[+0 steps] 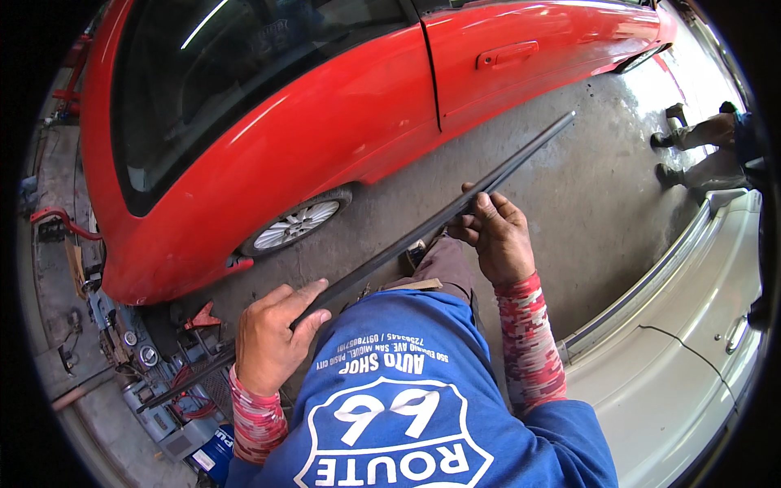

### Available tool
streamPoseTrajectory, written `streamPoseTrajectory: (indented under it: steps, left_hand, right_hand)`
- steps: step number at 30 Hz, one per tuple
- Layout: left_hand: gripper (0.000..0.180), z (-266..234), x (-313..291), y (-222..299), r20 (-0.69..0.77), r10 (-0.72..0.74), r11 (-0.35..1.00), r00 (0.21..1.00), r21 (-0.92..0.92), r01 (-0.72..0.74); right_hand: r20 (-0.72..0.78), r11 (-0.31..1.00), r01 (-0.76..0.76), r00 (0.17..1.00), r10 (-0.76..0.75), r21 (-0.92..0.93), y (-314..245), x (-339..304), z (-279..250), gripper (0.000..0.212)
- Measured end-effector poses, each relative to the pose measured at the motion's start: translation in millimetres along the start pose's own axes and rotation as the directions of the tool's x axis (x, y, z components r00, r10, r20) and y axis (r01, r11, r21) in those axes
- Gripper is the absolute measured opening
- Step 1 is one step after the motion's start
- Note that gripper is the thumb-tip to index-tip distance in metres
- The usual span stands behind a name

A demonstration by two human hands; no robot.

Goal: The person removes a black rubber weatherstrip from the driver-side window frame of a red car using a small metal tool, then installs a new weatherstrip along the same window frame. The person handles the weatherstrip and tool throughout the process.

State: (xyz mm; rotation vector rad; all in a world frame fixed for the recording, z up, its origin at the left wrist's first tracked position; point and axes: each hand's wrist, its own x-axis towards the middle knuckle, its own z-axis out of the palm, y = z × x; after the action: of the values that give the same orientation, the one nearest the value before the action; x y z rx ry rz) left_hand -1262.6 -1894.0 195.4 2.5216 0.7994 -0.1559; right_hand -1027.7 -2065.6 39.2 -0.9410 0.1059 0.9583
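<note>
A long, thin black trim strip (382,259) runs slantwise across my front, from the lower left up to the far right. My left hand (281,332) is closed round it near its lower part, with the thumb and forefinger along it. Farther up, my right hand (498,232) pinches the strip between thumb and fingers. Beyond that grip the strip looks split into two narrow edges, up to its pale tip. Both forearms wear red and white patterned sleeves. The strip's lower end passes behind my left wrist and shows again over the tools.
A red car (350,106) stands close ahead, its silver-spoked wheel (297,224) facing me. To the right is a pale beige car (667,325). Another person's legs (712,146) show at the far right. Tools and parts (142,346) crowd the left, near a red stand (203,317).
</note>
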Motion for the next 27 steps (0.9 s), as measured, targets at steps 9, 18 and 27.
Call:
streamPoseTrajectory:
  steps: [9, 18, 27]
  left_hand:
    - [0.037, 4, 1, 2, 0.046, 0.007, 0.999, 0.999, -0.041, -0.005]
    - [0.032, 5, 3, -3, 0.116, 0.0, 0.987, 0.993, -0.158, 0.019]
    - [0.034, -4, 9, 4, 0.125, 0.039, 0.996, 0.991, -0.087, -0.029]
  right_hand:
    - [-0.001, 0.995, -0.06, 0.998, 0.06, 0.086, 0, -9, -12, 0.034]
    - [-0.037, 0.986, -0.081, 0.995, 0.088, 0.148, 4, -11, -11, 0.02]
    - [-0.058, 0.985, -0.052, 0.996, 0.062, 0.162, 4, -14, -13, 0.024]
